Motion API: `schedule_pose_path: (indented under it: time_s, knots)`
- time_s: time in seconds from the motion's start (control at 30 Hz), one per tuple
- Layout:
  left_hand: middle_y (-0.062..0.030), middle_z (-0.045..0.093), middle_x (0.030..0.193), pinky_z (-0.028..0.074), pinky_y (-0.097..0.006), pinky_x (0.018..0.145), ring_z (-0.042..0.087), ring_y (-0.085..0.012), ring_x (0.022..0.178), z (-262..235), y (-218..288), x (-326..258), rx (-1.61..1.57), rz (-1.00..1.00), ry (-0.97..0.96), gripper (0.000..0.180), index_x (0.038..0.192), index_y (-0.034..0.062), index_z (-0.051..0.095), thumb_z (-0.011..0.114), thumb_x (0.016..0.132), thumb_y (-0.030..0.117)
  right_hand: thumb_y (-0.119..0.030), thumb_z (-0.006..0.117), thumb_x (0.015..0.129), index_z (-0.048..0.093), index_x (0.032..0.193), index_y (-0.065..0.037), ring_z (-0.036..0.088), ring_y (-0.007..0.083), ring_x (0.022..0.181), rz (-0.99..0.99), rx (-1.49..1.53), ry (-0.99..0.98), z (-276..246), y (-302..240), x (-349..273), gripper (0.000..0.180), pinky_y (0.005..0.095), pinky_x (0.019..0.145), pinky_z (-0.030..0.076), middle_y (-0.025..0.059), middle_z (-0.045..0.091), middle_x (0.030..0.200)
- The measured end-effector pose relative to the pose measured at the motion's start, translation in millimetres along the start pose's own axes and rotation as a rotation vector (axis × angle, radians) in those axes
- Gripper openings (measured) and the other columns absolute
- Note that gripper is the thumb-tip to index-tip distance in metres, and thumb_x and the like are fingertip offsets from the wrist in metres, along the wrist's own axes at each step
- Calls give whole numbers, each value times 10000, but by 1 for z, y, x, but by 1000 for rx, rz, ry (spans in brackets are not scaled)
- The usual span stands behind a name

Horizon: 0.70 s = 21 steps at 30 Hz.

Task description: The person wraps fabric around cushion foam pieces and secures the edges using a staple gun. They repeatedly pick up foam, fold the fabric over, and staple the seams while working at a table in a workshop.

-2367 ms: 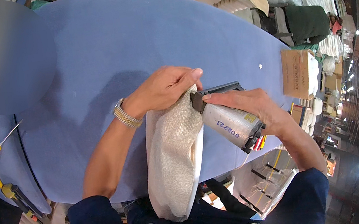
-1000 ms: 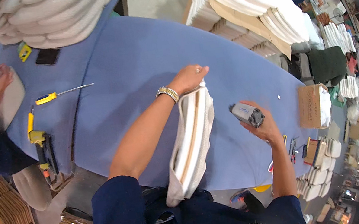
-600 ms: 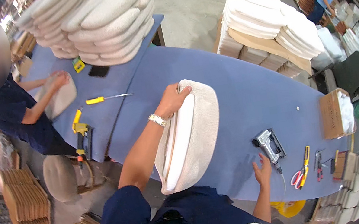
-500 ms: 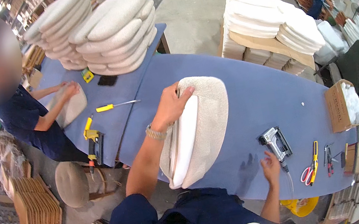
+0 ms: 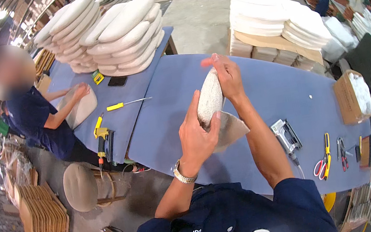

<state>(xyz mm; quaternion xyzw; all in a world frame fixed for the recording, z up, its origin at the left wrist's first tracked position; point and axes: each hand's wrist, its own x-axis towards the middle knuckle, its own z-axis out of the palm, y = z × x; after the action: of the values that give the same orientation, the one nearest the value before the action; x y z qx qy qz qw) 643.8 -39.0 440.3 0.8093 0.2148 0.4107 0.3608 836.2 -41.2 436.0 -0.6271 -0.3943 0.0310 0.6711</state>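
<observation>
Over the table [image 5: 283, 90], left fingers [image 5: 193, 107] curl round a beige cushion [image 5: 209, 95]; right fingers [image 5: 220, 64], grip unclear, touch its end.

Bright light covers the tabletop [image 5: 166, 85], white glare stands left of it, the right hand [image 5: 229, 77] shows motion blur above it, and dark edges curve around it.

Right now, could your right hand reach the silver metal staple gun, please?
Probably yes: the silver metal staple gun lies uncovered beside the right forearm, though the right hand is at the cream fabric cushion.
</observation>
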Motion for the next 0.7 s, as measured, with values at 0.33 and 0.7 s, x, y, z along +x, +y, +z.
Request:
schedule_pose_path:
  time_s: [0.33, 0.7]
  knots:
    - [-299, 707, 1119, 569, -441, 845, 716, -431, 997, -19, -16, 26, 47, -24, 4, 509, 1359, -58, 584, 699, 961, 239, -266, 506, 1043, 749, 760, -17, 568, 221, 744, -33, 106, 10, 37, 3, 4, 448, 373, 713, 441, 94, 627, 690]
    - [-261, 659, 1318, 536, -394, 983, 691, -338, 1176, -29, -32, 39, -27, -31, -33, 638, 1472, -35, 487, 721, 907, 144, -249, 466, 1055, 763, 940, -12, 645, 263, 948, -31, 160, 83, 58, 13, 9, 397, 364, 839, 486, 136, 730, 964]
